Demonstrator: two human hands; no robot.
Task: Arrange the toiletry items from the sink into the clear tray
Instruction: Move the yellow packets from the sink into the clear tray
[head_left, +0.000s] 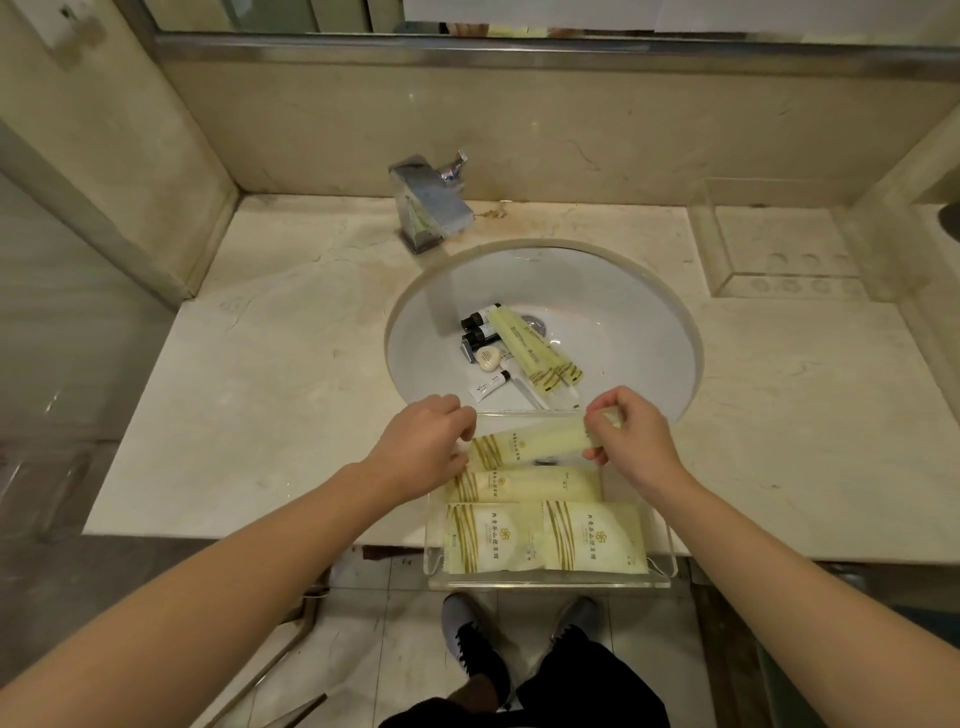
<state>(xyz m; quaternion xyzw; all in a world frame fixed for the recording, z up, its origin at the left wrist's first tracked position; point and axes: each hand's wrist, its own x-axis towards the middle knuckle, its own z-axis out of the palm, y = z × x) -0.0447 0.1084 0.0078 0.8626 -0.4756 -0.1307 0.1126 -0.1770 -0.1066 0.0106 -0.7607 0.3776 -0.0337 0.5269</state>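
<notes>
**Tray part-filled; sink not yet emptied**

Both hands, left hand (426, 441) and right hand (631, 439), pinch the ends of a long yellow packet (535, 441) over the clear tray (662, 571). Three packets (545, 535) already lie in it. Bottles (480, 325), soap (488, 358), tube (488, 387) and packets remain in the sink (623, 312).

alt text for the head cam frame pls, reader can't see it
Both hands, left hand and right hand, hold a long pale yellow packet by its ends over a clear tray that already holds similar packets at the counter's front edge. Small bottles, a soap and more packets remain in the white sink.
</notes>
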